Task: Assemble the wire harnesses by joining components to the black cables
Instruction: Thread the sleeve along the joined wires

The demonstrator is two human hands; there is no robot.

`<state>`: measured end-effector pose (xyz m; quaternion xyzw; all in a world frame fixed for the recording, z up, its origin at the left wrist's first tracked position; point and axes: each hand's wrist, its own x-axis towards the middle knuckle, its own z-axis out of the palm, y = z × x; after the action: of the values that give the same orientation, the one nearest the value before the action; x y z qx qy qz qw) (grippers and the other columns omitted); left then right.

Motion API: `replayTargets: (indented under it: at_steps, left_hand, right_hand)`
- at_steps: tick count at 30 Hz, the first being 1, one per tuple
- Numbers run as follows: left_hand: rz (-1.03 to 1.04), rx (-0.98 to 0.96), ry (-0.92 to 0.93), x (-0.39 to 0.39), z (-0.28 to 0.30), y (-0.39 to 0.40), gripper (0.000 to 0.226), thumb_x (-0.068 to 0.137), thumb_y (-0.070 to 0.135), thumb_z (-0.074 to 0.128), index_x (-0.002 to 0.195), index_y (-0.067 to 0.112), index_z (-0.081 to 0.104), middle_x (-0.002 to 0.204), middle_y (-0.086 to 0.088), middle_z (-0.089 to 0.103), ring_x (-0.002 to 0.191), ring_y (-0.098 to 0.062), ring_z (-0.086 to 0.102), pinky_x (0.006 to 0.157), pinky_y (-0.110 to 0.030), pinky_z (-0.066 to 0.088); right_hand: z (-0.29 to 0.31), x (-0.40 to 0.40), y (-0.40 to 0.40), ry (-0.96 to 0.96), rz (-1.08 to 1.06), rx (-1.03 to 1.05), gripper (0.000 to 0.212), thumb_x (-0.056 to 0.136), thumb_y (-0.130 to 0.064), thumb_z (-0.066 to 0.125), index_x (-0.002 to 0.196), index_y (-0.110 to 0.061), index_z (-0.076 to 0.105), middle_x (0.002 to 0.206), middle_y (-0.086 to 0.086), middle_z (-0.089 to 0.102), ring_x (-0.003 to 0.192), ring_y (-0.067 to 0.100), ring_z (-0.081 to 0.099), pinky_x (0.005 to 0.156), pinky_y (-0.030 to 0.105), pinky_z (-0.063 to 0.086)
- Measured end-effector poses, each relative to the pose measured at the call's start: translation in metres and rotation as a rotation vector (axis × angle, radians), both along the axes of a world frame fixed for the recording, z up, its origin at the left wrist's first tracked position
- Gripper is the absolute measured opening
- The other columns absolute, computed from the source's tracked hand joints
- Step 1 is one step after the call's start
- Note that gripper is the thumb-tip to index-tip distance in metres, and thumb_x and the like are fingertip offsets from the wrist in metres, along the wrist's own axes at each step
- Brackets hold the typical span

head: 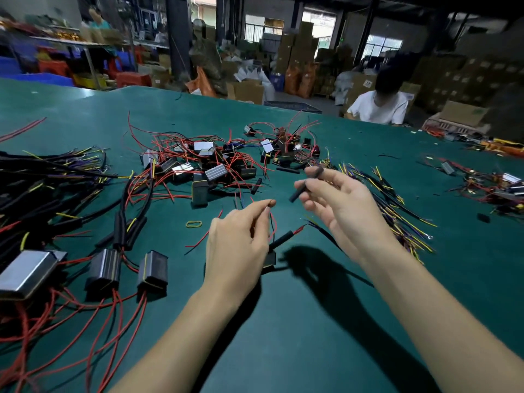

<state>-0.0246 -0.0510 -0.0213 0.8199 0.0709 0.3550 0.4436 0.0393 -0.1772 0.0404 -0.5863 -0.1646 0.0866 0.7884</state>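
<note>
Left hand (238,239) pinched a thin red wire (272,222) between thumb and forefinger, with a small black component (269,260) tucked under its palm. Right hand (337,202), fingers loosely curled, held a short black sleeve (298,192) at the fingertips, long axis slanting down-left toward the left hand. The black cable (283,238) with its bared red tip lay on the green table (312,321) between the hands, just below the sleeve; the right hand was nearer that tip, so threading probably falls to it.

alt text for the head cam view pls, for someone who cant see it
Over a green table, a person's left hand pinches a thin red wire while the right hand holds short black tubes. Small boxes with red leads are piled behind, black cables at left.
</note>
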Motion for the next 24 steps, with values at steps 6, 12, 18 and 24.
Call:
replayTargets:
  at_steps: [6,12,18,24]
  left_hand:
    - [0.038,0.078,-0.017,-0.004,0.002,-0.001,0.019,0.094,0.022,0.055,0.103,0.03,0.071,0.059,0.018,0.049,0.057,-0.004,0.044,0.073,-0.04,0.045]
    - [0.054,0.11,-0.012,-0.004,0.003,-0.003,0.02,0.094,0.024,0.055,0.105,0.031,0.07,0.062,0.019,0.047,0.071,0.011,0.042,0.073,-0.032,0.036]
    - [0.064,0.144,-0.067,-0.003,0.003,-0.003,0.02,0.092,0.022,0.057,0.105,0.026,0.072,0.06,0.024,0.045,0.069,0.004,0.044,0.07,-0.037,0.04]
    - [-0.026,0.005,-0.112,-0.001,-0.001,0.003,0.009,0.086,0.013,0.068,0.09,0.011,0.076,0.066,0.002,0.07,0.062,-0.01,0.063,0.071,-0.028,0.05]
  right_hand:
    - [-0.009,-0.004,-0.004,0.017,-0.048,0.127,0.01,0.091,0.0,0.055,0.086,-0.006,0.059,0.077,0.008,0.067,0.065,0.012,0.067,0.06,0.015,0.052]
    - [-0.013,-0.003,0.0,0.03,-0.027,0.131,0.01,0.091,0.0,0.056,0.084,-0.006,0.06,0.078,0.011,0.068,0.068,0.015,0.069,0.062,0.016,0.052]
    - [-0.016,-0.005,0.002,0.034,0.005,0.14,0.01,0.09,0.001,0.056,0.083,-0.003,0.06,0.076,0.013,0.069,0.07,0.019,0.07,0.065,0.018,0.054]
    - [-0.018,-0.003,0.001,-0.049,0.006,-0.012,0.005,0.087,0.001,0.061,0.085,-0.004,0.061,0.074,0.009,0.065,0.065,0.019,0.068,0.061,0.019,0.053]
